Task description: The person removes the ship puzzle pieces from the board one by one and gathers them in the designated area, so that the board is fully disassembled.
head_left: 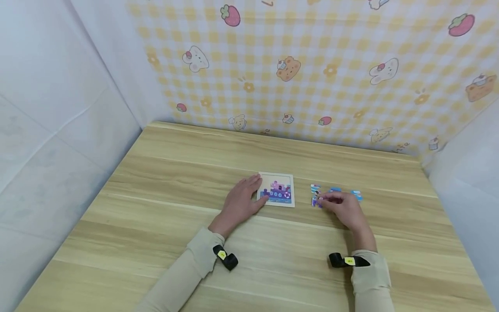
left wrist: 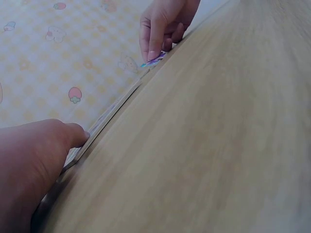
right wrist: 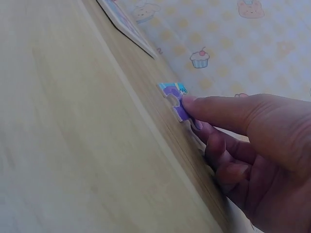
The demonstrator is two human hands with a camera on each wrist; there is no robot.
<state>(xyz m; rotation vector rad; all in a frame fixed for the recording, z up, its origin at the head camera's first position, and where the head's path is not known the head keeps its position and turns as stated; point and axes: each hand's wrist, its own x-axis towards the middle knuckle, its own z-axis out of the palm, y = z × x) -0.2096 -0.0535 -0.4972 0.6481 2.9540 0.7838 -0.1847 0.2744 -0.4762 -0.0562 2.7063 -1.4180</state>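
Note:
A square puzzle board (head_left: 293,190) with a pale rim lies flat on the table, its lower right part filled with a purple and pink ship over blue water. My left hand (head_left: 241,197) rests along the board's left side, fingers extended at the upper left and thumb over the near edge. To the right of the board, my right hand (head_left: 345,210) pinches a purple and light-blue puzzle piece (right wrist: 182,112) between thumb and forefinger, low over the table. In the left wrist view, the right hand (left wrist: 165,26) holds this piece by its edge.
More loose puzzle pieces lie around the right hand, including a blue one (head_left: 335,189) behind it and another (head_left: 356,194) to its right. The wood-grain table (head_left: 187,164) ends at a yellow checked cloth (head_left: 312,86) at the back. White sheets hang at both sides.

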